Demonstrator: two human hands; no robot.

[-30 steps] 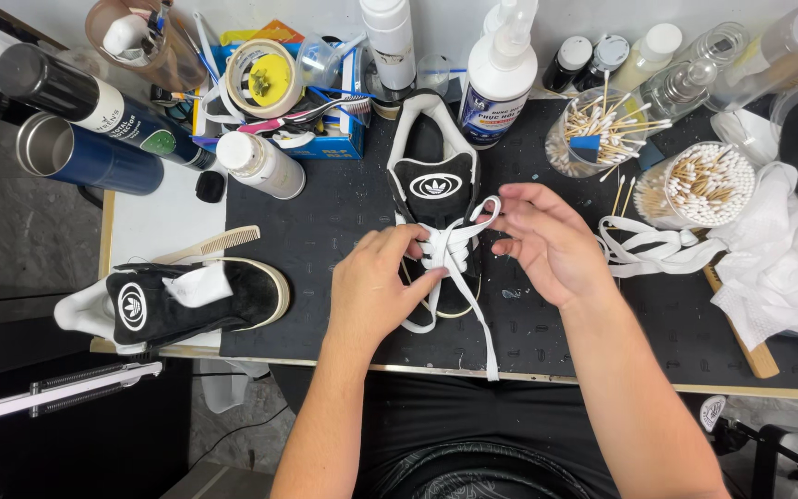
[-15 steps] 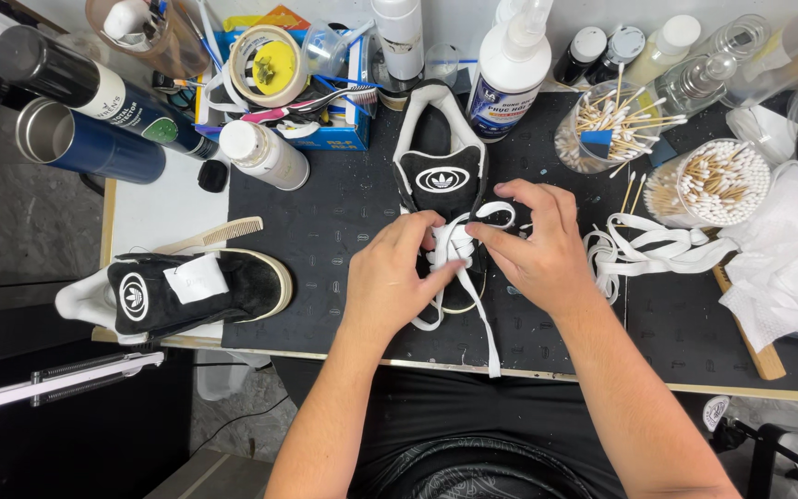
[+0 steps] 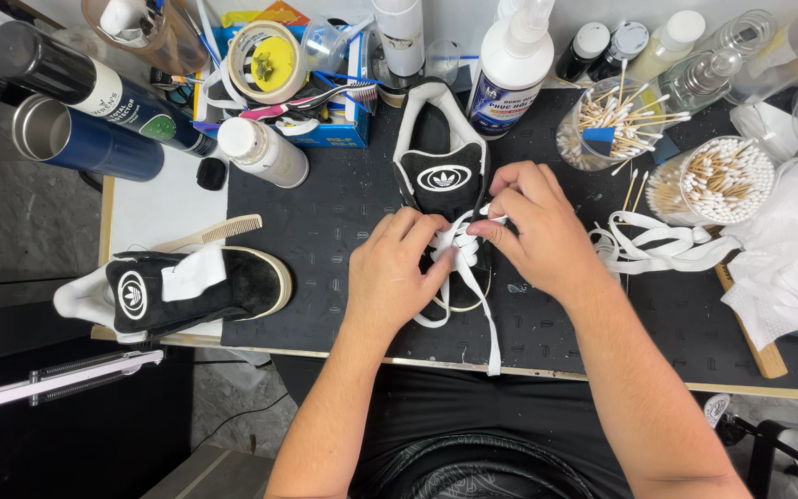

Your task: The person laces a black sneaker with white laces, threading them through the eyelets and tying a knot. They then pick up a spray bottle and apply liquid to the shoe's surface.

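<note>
A black sneaker with a white lining lies on the dark mat, heel away from me. A wide white lace runs through its eyelets, and one loose end hangs down to the table's front edge. My left hand pinches the lace over the sneaker's left side. My right hand pinches the lace at the right eyelets, fingertips close to the left hand's. The toe of the sneaker is hidden under my hands.
A second black sneaker lies at the left with a comb behind it. A spare white lace and a white cloth lie at the right. Cotton swab jars, spray bottles, cans and a blue box crowd the back.
My right hand has come in from the right and closed on the lace at the eyelets. The lace loop it held out has been drawn in. My left hand stayed on the sneaker.
</note>
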